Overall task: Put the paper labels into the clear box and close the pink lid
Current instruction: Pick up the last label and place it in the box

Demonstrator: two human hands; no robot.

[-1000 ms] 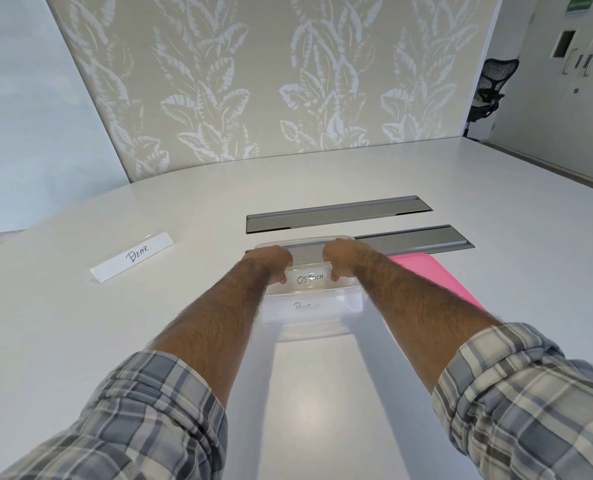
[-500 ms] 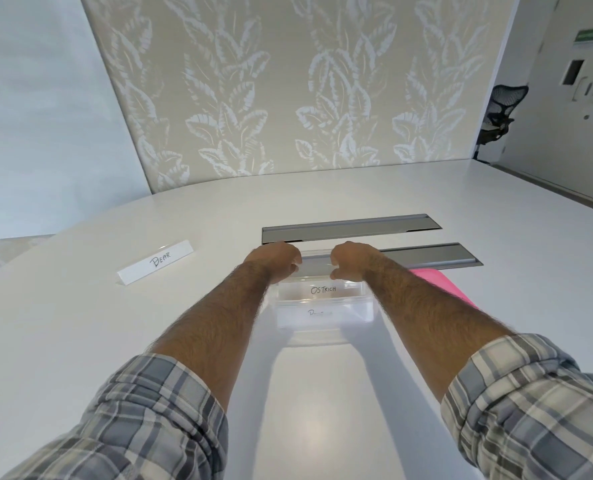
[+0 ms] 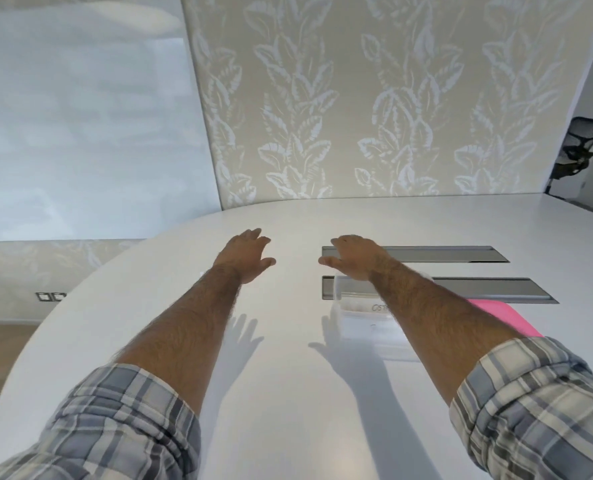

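Both hands are empty, fingers spread flat and palms down — the left hand (image 3: 245, 252) hovers above bare tabletop at centre frame, and the right hand (image 3: 352, 256) hovers just right of it, over the far end of the clear box. Neither grips anything.

A large white table (image 3: 288, 393) with a rounded edge fills the lower two thirds of the frame. Behind it, across the upper half, stands a beige wall panel (image 3: 357, 98) patterned with pale leaves. Plaid rolled sleeves (image 3: 122, 424) occupy the bottom corners, with bare forearms reaching forward and casting hand shadows on the table.

Two long grey metal strips (image 3: 461, 253) are set into the table at centre right. The clear box (image 3: 357, 317) sits open on the table at right of centre, partly hidden under the right forearm; a paper label (image 3: 380, 308) with handwriting stands inside it, only the first letters showing. The pink lid (image 3: 503, 315) lies flat just right of the box — off it, partly covered by the forearm. A black office chair (image 3: 581, 147) shows at the far right edge.
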